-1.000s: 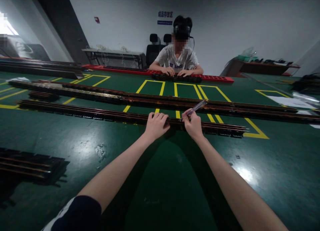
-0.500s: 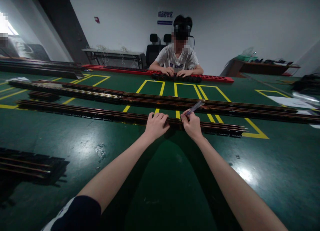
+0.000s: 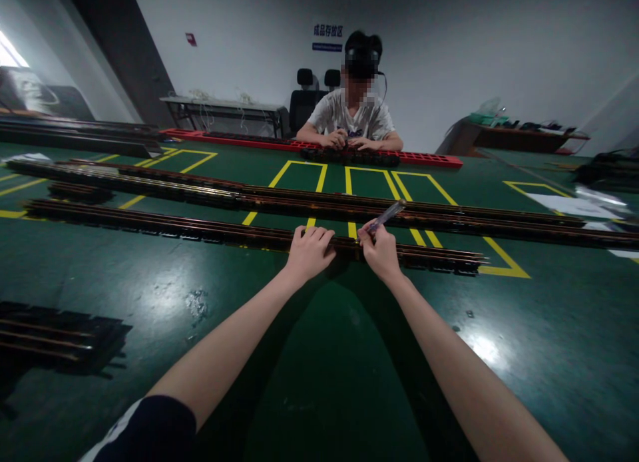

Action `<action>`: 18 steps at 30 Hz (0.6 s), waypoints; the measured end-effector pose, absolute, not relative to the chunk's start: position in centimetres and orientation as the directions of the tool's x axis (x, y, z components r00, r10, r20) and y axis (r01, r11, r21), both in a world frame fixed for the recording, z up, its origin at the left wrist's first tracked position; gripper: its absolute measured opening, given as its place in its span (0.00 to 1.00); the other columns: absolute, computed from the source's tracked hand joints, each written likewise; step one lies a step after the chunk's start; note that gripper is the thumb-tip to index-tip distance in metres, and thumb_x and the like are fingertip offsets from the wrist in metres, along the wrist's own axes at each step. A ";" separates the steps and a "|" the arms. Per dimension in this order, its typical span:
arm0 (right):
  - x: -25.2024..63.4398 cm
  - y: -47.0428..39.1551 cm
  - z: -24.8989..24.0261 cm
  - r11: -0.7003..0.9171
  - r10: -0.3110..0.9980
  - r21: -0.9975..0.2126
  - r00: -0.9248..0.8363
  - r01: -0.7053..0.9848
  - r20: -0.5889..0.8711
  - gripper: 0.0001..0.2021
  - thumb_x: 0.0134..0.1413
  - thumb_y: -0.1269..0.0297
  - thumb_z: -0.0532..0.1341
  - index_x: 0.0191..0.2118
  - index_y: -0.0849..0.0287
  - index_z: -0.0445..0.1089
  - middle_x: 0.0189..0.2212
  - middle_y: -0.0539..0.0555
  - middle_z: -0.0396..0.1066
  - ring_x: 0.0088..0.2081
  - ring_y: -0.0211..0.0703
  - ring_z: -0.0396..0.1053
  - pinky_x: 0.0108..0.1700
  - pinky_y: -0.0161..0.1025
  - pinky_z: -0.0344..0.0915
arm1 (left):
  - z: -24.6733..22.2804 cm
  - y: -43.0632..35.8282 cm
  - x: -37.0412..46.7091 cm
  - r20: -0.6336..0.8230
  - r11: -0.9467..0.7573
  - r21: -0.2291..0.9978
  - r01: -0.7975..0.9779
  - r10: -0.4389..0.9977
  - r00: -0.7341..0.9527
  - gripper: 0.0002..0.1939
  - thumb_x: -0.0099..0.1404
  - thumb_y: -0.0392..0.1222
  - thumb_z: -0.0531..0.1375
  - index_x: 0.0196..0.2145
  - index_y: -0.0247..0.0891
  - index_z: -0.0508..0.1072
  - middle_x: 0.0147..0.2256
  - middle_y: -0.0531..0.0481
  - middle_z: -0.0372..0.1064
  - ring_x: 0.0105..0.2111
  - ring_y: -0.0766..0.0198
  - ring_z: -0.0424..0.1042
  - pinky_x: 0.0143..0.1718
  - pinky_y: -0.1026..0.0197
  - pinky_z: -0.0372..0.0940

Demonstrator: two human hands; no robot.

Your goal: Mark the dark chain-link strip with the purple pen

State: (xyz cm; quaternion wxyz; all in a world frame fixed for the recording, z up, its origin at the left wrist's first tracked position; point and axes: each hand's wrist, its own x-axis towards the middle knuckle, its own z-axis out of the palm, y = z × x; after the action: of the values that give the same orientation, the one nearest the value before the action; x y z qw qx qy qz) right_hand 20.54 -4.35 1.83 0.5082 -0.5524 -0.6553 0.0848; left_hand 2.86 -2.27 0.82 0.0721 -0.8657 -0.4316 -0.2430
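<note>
A long dark strip assembly with copper-coloured rods (image 3: 200, 230) lies across the green table (image 3: 344, 369). My left hand (image 3: 310, 252) rests over its middle with the fingers curled round the strip. Just to the right, my right hand (image 3: 379, 249) is closed round a clear, pen-like tool (image 3: 388, 214). The tool slants up to the right, and its lower end is at the strip, partly hidden by my fingers. Beyond both hands runs a longer bundle of similar strips (image 3: 449, 216).
Across the table a person (image 3: 352, 116) has both hands on a dark part by a red rack (image 3: 429, 160). Another dark strip bundle (image 3: 60, 335) lies at the near left. White papers (image 3: 559, 204) are at the right, among yellow tape outlines (image 3: 504, 272).
The view has shifted slightly. My hands keep their places on the strip. The person opposite has raised one hand a little from the dark part.
</note>
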 end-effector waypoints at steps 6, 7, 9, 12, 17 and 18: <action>20.6 -4.2 1.6 0.371 0.812 -0.676 0.130 0.637 0.569 0.09 0.56 0.57 0.54 0.31 0.56 0.62 0.23 0.54 0.69 0.26 0.47 0.68 0.32 0.42 0.63 | 0.8 -2.2 2.9 0.485 -0.614 0.082 0.785 0.713 0.507 0.18 0.66 0.41 0.51 0.50 0.37 0.70 0.48 0.44 0.73 0.50 0.53 0.69 0.53 0.45 0.56; 20.6 -4.2 1.6 0.371 0.811 -0.676 0.133 0.637 0.570 0.09 0.56 0.57 0.54 0.31 0.56 0.62 0.23 0.54 0.69 0.26 0.46 0.68 0.32 0.42 0.63 | 0.8 -2.2 2.9 0.487 -0.614 0.081 0.785 0.712 0.507 0.18 0.66 0.40 0.51 0.50 0.37 0.70 0.48 0.44 0.73 0.49 0.53 0.69 0.53 0.45 0.56; 20.5 -4.2 1.6 0.377 0.810 -0.678 0.130 0.631 0.571 0.09 0.56 0.57 0.54 0.31 0.56 0.62 0.22 0.54 0.69 0.25 0.46 0.68 0.32 0.42 0.63 | 0.8 -2.2 2.8 0.491 -0.616 0.082 0.784 0.709 0.506 0.17 0.66 0.40 0.51 0.50 0.37 0.70 0.48 0.44 0.73 0.50 0.53 0.69 0.53 0.46 0.56; 20.5 -4.3 1.8 0.386 0.814 -0.689 0.125 0.613 0.567 0.08 0.56 0.58 0.55 0.30 0.56 0.61 0.22 0.53 0.69 0.24 0.45 0.68 0.31 0.41 0.63 | 0.8 -2.3 2.8 0.487 -0.614 0.085 0.785 0.713 0.505 0.17 0.65 0.38 0.51 0.50 0.38 0.70 0.49 0.44 0.73 0.50 0.53 0.68 0.53 0.46 0.56; 20.4 -4.5 2.1 0.385 0.825 -0.712 0.127 0.588 0.551 0.08 0.55 0.58 0.55 0.30 0.56 0.60 0.21 0.52 0.68 0.23 0.45 0.67 0.29 0.40 0.63 | 0.8 -2.3 2.8 0.489 -0.612 0.077 0.787 0.712 0.505 0.18 0.65 0.36 0.51 0.51 0.38 0.70 0.49 0.44 0.72 0.50 0.53 0.69 0.54 0.47 0.56; 20.4 -4.5 2.2 0.384 0.826 -0.715 0.128 0.584 0.549 0.08 0.55 0.58 0.55 0.30 0.56 0.60 0.21 0.52 0.68 0.24 0.45 0.68 0.29 0.40 0.63 | 0.8 -2.3 2.8 0.488 -0.612 0.075 0.787 0.711 0.506 0.18 0.64 0.35 0.51 0.51 0.38 0.70 0.49 0.44 0.72 0.50 0.54 0.69 0.54 0.47 0.56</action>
State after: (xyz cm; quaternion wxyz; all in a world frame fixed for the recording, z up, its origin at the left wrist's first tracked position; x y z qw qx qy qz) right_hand 20.36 -4.47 2.17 0.5193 -0.5425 -0.6499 0.1164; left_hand 2.76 -2.27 0.83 0.0783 -0.8642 -0.4333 -0.2433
